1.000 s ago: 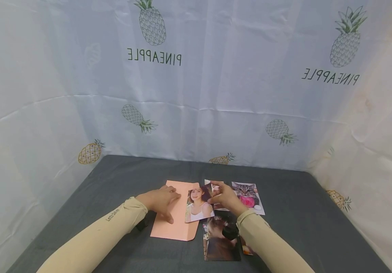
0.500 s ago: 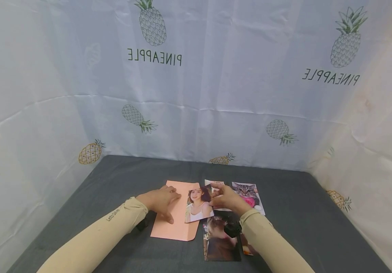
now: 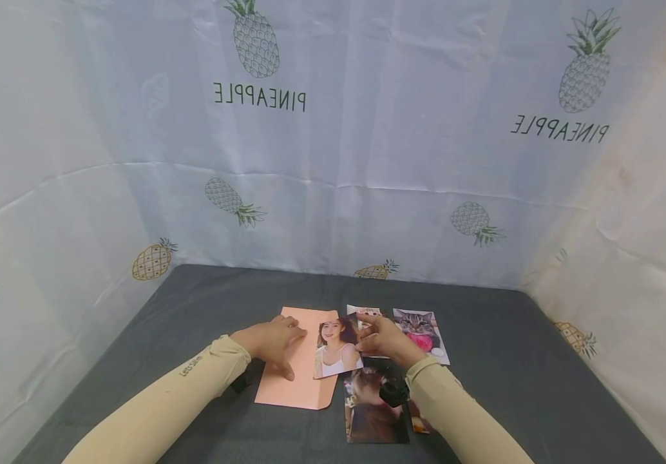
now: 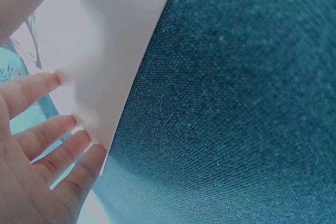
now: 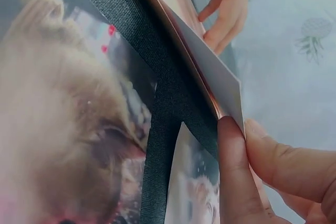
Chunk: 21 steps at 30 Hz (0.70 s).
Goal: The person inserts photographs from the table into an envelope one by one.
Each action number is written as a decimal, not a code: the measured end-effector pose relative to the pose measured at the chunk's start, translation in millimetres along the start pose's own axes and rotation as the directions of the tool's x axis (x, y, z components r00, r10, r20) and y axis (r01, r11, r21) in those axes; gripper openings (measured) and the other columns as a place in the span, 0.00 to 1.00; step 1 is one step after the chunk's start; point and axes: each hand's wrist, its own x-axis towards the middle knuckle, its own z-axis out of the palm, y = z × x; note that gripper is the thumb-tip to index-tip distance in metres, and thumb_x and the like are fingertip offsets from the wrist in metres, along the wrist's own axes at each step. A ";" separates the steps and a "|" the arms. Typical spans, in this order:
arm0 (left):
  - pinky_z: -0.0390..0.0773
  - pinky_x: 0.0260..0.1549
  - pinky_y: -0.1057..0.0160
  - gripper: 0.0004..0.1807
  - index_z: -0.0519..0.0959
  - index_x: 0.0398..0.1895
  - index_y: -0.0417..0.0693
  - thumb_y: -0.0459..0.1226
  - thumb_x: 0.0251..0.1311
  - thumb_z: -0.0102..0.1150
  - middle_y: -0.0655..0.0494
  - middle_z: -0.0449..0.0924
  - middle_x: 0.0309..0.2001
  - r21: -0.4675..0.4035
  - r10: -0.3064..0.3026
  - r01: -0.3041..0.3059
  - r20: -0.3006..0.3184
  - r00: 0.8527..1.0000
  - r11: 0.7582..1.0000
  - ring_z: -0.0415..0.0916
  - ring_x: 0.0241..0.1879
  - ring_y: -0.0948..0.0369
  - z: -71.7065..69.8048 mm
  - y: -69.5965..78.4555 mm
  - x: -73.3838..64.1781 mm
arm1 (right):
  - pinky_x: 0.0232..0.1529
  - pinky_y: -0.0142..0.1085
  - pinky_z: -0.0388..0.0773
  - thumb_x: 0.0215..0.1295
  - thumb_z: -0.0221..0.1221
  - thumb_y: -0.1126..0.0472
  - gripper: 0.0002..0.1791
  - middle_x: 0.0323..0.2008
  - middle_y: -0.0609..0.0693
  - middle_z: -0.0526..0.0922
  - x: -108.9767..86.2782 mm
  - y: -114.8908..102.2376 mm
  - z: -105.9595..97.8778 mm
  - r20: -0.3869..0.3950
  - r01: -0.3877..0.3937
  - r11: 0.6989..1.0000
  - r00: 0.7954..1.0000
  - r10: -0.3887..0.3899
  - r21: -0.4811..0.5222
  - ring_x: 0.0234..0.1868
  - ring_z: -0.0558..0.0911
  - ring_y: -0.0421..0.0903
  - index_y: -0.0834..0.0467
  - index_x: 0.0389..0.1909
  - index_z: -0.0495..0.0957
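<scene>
A peach-coloured envelope [image 3: 275, 393] lies on the dark table, its flap side toward the right. My left hand [image 3: 272, 341] rests on its left part with fingers spread; in the left wrist view the fingertips [image 4: 68, 121] touch the pale envelope surface. Over the envelope's right side lies a portrait photo print [image 3: 335, 362], slightly tilted. My right hand [image 3: 388, 338] pinches this print by its right edge. From the right wrist view, thumb and finger grip its corner, and the print's white back [image 5: 223, 72] stands at an angle above the envelope.
Several other prints lie at the right: a cat in pink [image 3: 422, 343], a dark brown one [image 3: 375, 419] nearest me, one partly under my right forearm [image 3: 460, 412], and one behind my right hand [image 3: 362, 309]. A pineapple-print curtain [image 3: 333, 225] surrounds the table.
My right thumb and fingers have shifted slightly to the right at the portrait print's edge. The left hand, envelope and other prints stay where they were.
</scene>
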 end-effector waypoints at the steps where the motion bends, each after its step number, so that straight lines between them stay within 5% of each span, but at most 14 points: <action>1: 0.67 0.62 0.50 0.50 0.71 0.65 0.46 0.56 0.36 0.78 0.44 0.65 0.67 -0.002 0.000 0.000 0.000 1.000 1.000 0.60 0.66 0.49 -0.2 0.2 -0.2 | 0.38 0.40 0.84 0.55 0.60 0.79 0.42 0.37 0.58 0.75 0.2 0.0 0.2 -0.004 0.000 1.000 1.000 0.000 -0.003 0.27 0.79 0.40 0.71 0.71 0.54; 21: 0.67 0.63 0.51 0.49 0.71 0.65 0.48 0.57 0.36 0.77 0.46 0.66 0.66 -0.004 -0.007 0.007 -0.006 1.000 1.000 0.60 0.66 0.50 0.5 -0.6 1.0 | 0.35 0.45 0.84 0.50 0.62 0.81 0.42 0.38 0.63 0.78 -2.7 -1.2 21.0 -0.070 0.022 1.000 0.997 -0.022 0.008 0.28 0.81 0.42 0.73 0.69 0.57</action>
